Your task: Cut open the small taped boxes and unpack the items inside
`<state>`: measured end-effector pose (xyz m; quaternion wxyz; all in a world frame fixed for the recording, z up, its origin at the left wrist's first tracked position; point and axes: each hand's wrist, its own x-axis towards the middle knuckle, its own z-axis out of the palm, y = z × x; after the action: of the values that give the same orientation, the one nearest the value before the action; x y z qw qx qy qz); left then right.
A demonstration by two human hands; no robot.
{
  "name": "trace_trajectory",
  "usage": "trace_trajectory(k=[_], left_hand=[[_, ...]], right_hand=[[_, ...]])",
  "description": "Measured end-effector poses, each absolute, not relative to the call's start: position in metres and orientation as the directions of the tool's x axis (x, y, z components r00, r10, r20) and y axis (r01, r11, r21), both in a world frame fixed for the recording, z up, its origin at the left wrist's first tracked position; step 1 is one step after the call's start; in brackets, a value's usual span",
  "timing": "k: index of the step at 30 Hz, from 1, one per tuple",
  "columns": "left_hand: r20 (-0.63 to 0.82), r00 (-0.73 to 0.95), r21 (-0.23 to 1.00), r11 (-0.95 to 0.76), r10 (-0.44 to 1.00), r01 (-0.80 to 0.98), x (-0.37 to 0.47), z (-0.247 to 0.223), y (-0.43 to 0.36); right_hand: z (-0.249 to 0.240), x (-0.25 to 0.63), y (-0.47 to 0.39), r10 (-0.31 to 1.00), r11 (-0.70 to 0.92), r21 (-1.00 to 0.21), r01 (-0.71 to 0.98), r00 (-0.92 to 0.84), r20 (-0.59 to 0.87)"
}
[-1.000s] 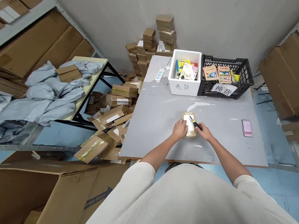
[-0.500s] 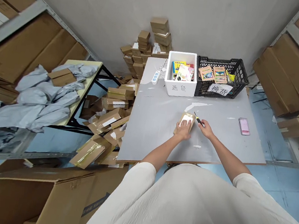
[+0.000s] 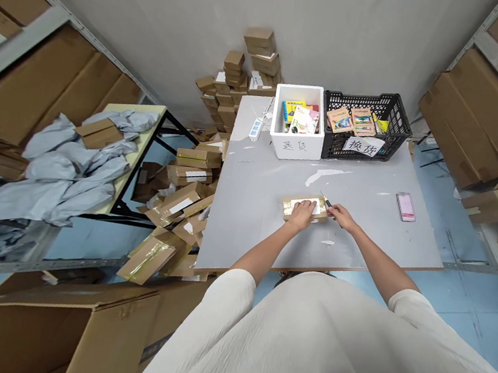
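A small brown cardboard box (image 3: 290, 206) with a white label and shiny tape lies lengthwise across the grey table. Over its top rests my left hand (image 3: 302, 214), fingers stretched out flat on the label and pressing against the box. My right hand (image 3: 340, 215) is closed around a utility knife (image 3: 328, 204) with a dark handle. The knife's blade end is at the right end of the box; whether it cuts into the tape is too small to tell.
Behind the box stand a white bin (image 3: 297, 150) with books and a black crate (image 3: 367, 157) with booklets. A pink phone (image 3: 406, 207) lies at the right, a power strip (image 3: 255, 129) at the back left. Cardboard boxes (image 3: 183, 196) heap beside the table (image 3: 244, 222).
The box has turned from pointing away from me to lying sideways, with my left hand on it. My right hand has brought the knife to the box's right end.
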<state>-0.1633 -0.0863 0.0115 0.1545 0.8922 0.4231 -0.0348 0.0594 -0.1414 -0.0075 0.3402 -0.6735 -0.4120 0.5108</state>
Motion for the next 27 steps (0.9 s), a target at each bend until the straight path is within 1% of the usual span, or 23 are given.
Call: trace_trajectory(k=[2,3,8,11,15,18,22,24,27], left_hand=[[-0.176,0.643,0.244,-0.600,0.745,0.762,-0.163,0.012,-0.089],[-0.175,0.642,0.244,-0.599,0.747,0.763,-0.162,0.012,-0.090],[-0.204,0.639,0.227,-0.599,0.742,0.768,-0.155,0.012,-0.089],[-0.220,0.637,0.198,-0.605,0.739,0.771,-0.152,0.011,-0.085],[-0.244,0.632,0.174,-0.608,0.735,0.774,-0.153,0.011,-0.079],[-0.252,0.641,0.180,-0.616,0.725,0.767,-0.155,0.012,-0.076],[-0.238,0.666,0.204,-0.634,0.707,0.746,-0.159,0.013,-0.076],[-0.239,0.671,0.224,-0.632,0.702,0.742,-0.163,0.012,-0.077],[-0.232,0.674,0.260,-0.623,0.701,0.738,-0.167,0.009,-0.077]], right_hand=[[-0.006,0.066,-0.145,0.888,-0.460,-0.869,0.183,0.083,-0.452],[-0.005,0.071,-0.147,0.885,-0.465,-0.862,0.201,0.069,-0.461],[0.005,0.107,-0.152,0.899,-0.433,-0.814,0.388,0.118,-0.423],[0.015,0.126,-0.156,0.916,-0.378,-0.809,0.451,0.058,-0.396],[0.025,0.137,-0.162,0.938,-0.248,-0.776,0.580,-0.055,-0.341],[0.028,0.138,-0.161,0.949,-0.134,-0.703,0.699,-0.113,-0.294],[0.028,0.137,-0.154,0.954,-0.052,-0.538,0.842,-0.118,-0.277],[0.027,0.136,-0.148,0.948,-0.030,-0.465,0.885,-0.123,-0.295],[0.026,0.130,-0.139,0.936,0.038,-0.398,0.917,-0.171,-0.306]])
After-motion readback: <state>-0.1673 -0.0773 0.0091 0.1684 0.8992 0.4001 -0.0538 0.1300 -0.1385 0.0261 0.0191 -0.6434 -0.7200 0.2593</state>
